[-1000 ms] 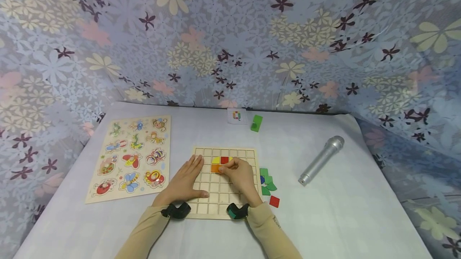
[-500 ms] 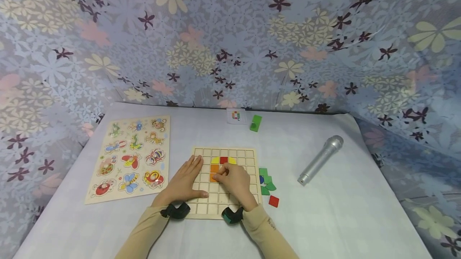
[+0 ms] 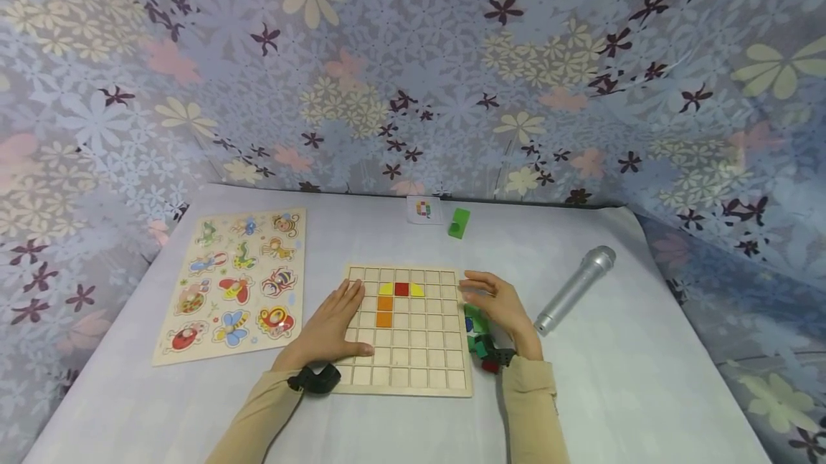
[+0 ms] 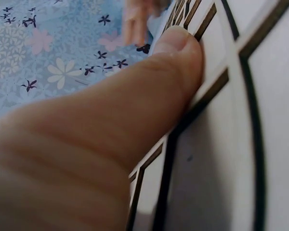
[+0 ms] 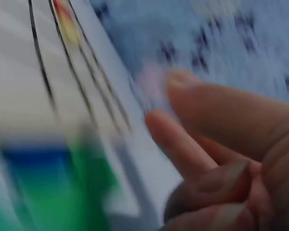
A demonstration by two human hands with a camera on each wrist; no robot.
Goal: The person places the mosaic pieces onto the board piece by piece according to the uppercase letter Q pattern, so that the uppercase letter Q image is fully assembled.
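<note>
A wooden grid board [image 3: 419,360] lies on the white table. My left hand [image 3: 325,328] rests flat on its left side, and the thumb [image 4: 149,82] presses on the grid in the left wrist view. In the grid sit a red square [image 3: 401,289], a yellow rounded piece [image 3: 386,290] on its left, another yellow piece [image 3: 417,291] on its right, and two orange squares [image 3: 384,311] below the left one. Beyond the board's right edge, my right hand [image 3: 500,306] hovers with loosely bent fingers holding nothing, beside loose green pieces [image 3: 476,315] and a blue piece [image 3: 469,325].
A loose red square [image 3: 490,366] lies partly under the right wrist camera. An insect puzzle board [image 3: 254,292] is at left, a silver microphone [image 3: 574,290] at right. Behind the grid are a small pattern card [image 3: 424,210] and a green block [image 3: 459,223].
My right hand first slid the second orange square below the first. It then let go and moved right, off the board to the loose pieces. The left hand stayed put.
</note>
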